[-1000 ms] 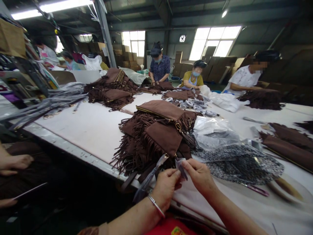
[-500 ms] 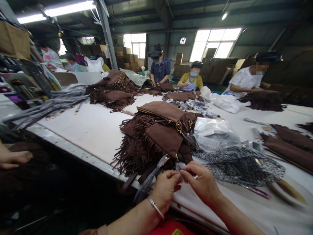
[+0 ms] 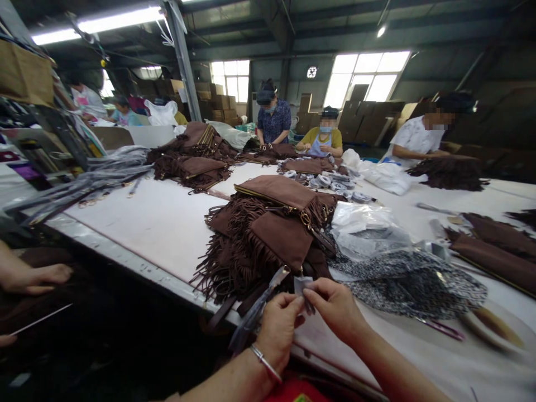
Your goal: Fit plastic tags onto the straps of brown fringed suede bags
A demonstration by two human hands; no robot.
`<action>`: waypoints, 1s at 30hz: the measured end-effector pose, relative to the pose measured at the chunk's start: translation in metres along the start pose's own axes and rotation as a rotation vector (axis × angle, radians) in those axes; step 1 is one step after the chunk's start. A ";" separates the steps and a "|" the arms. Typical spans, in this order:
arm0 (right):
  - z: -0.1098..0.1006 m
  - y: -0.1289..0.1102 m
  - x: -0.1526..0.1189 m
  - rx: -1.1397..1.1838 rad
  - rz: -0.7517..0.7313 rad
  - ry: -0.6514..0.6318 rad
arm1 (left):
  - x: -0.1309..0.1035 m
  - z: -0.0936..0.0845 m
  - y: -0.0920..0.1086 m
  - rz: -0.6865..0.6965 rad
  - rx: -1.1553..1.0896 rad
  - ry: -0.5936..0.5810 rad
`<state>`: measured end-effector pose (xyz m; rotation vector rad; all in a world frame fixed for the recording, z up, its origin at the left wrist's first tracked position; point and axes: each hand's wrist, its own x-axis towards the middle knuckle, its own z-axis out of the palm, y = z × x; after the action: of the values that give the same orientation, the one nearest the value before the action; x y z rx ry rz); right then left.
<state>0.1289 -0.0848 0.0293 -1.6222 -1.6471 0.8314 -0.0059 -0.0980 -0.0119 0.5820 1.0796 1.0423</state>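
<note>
My left hand (image 3: 277, 325), with a bangle at the wrist, is pinched at the lower left of a small greyish plastic wrap (image 3: 301, 286). Thumb and fingers of my right hand (image 3: 338, 310) pinch its right side. The wrap sits just below a metal ring at the tip of a brown fringed bag (image 3: 282, 237); whether it is fastened there I cannot tell. That bag lies in a pile with another brown bag (image 3: 274, 192) showing a gold zip. A plastic-wrapped strap (image 3: 262, 304) with a metal end hangs over the table edge beside my left hand.
Clear plastic (image 3: 368, 229) and black-and-white patterned material (image 3: 412, 285) lie right of the pile, near a tape roll (image 3: 494, 329) and a purple-handled tool (image 3: 444, 329). Wrapped straps (image 3: 113, 167) lie at left. Co-workers stand across the table; another person's hand (image 3: 39, 278) is at left.
My fingers have shifted slightly on the plastic wrap, which now shows more above them. At left, the other person's hand has moved right and a thin white stick has come into view.
</note>
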 end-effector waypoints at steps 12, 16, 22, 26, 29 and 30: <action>-0.001 0.023 0.027 -0.022 0.111 0.104 | 0.011 0.016 -0.001 -0.066 -0.054 -0.157; 0.002 0.030 0.028 0.032 0.097 0.047 | 0.022 0.025 -0.005 -0.049 -0.191 -0.139; -0.006 0.041 0.020 0.093 -0.054 0.085 | 0.027 0.033 0.000 -0.022 -0.278 -0.124; -0.024 0.041 0.027 -0.145 -0.458 0.126 | 0.026 0.036 0.006 0.000 -0.304 -0.104; -0.032 0.034 0.035 -0.273 -0.685 0.019 | 0.026 0.037 0.008 0.064 -0.306 -0.095; -0.033 0.032 0.036 -0.279 -0.717 -0.006 | 0.026 0.037 0.009 0.067 -0.290 -0.086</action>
<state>0.1738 -0.0483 0.0228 -1.0442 -2.2091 0.2453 0.0268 -0.0678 -0.0013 0.4262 0.8192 1.1964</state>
